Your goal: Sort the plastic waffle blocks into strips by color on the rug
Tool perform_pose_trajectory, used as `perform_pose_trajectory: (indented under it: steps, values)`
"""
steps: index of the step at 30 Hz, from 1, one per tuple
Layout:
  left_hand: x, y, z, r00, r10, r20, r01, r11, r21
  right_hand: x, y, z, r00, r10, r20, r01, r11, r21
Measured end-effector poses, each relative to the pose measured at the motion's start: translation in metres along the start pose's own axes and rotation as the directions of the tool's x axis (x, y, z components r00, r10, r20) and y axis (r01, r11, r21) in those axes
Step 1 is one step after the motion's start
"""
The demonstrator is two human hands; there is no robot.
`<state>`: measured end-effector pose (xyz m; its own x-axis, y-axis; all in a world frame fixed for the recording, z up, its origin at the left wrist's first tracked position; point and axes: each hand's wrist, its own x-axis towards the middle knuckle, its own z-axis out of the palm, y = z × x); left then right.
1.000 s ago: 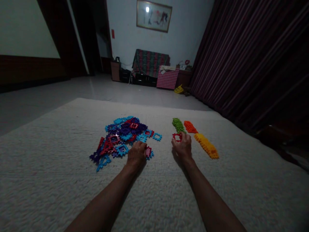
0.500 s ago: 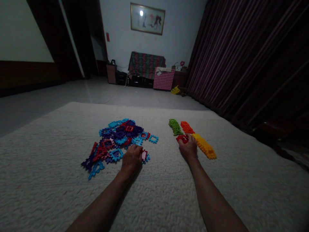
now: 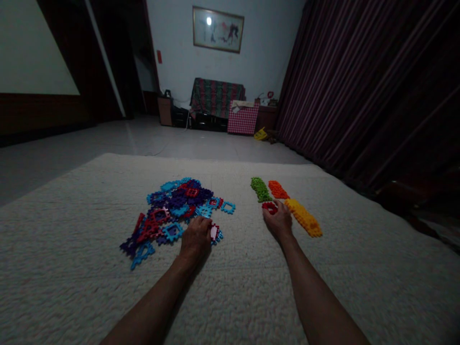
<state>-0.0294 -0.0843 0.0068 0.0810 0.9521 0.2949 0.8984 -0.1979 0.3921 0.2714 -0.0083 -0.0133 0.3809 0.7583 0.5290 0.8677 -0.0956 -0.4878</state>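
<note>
My left hand (image 3: 196, 237) is curled at the near right edge of a mixed pile of toothed plastic building pieces (image 3: 176, 199) in blue, purple, red and pink. Its fingers close on a red-and-pink building piece (image 3: 214, 232), with light blue teeth showing beside it; the fingertips are partly hidden. Farther right, my right hand (image 3: 279, 220) grips a red building piece (image 3: 269, 207) low over the quilted cover. Just beyond that piece lies a green row of pieces (image 3: 260, 189). An orange row (image 3: 278, 189) and a longer yellow row (image 3: 304, 218) lie close by.
A pale quilted cover (image 3: 237, 287) spreads beneath everything, with tiled floor (image 3: 201, 143) past its far edge. Dark curtains (image 3: 323, 86) hang on the right. Against the far wall stand cloth-covered furniture (image 3: 217, 98) and a checked cloth (image 3: 243, 117).
My right hand has shifted slightly left and back, so more of the red piece shows. My left hand stays nearly in place. The view has tilted a little.
</note>
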Motion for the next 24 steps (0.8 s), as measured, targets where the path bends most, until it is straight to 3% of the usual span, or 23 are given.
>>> perform_pose_trajectory:
  steps: [7, 10, 14, 16, 19, 21, 24]
  values:
    - [0.001, -0.001, 0.002, 0.998, -0.017, -0.060, 0.016, 1.000, -0.023, -0.002, 0.001, -0.003, 0.997, 0.013, 0.078, -0.008, 0.998, -0.060]
    - [0.002, -0.002, 0.003, 0.998, -0.016, -0.055, 0.015, 1.000, -0.019, -0.002, -0.005, -0.006, 0.999, -0.011, 0.032, 0.013, 0.999, -0.039]
    - [0.002, -0.002, 0.004, 0.999, -0.006, -0.050, 0.006, 1.000, 0.001, -0.008, -0.033, -0.009, 0.981, -0.185, -0.060, 0.192, 0.970, 0.146]
    - [0.002, -0.002, 0.005, 0.998, 0.000, -0.055, 0.000, 1.000, 0.002, -0.019, -0.054, -0.009, 0.934, -0.355, 0.040, 0.327, 0.893, 0.308]
    - [0.002, -0.005, 0.009, 0.996, -0.009, -0.088, 0.006, 0.999, -0.038, -0.041, -0.083, -0.006, 0.785, -0.541, 0.301, 0.342, 0.784, 0.519]
    - [0.003, -0.007, 0.012, 0.990, -0.013, -0.137, 0.001, 0.996, -0.089, -0.054, -0.097, -0.006, 0.705, -0.606, 0.369, 0.351, 0.750, 0.561]
    - [0.006, -0.011, 0.017, 0.969, -0.011, -0.247, -0.042, 0.977, -0.207, -0.063, -0.107, -0.008, 0.661, -0.623, 0.418, 0.295, 0.728, 0.619]
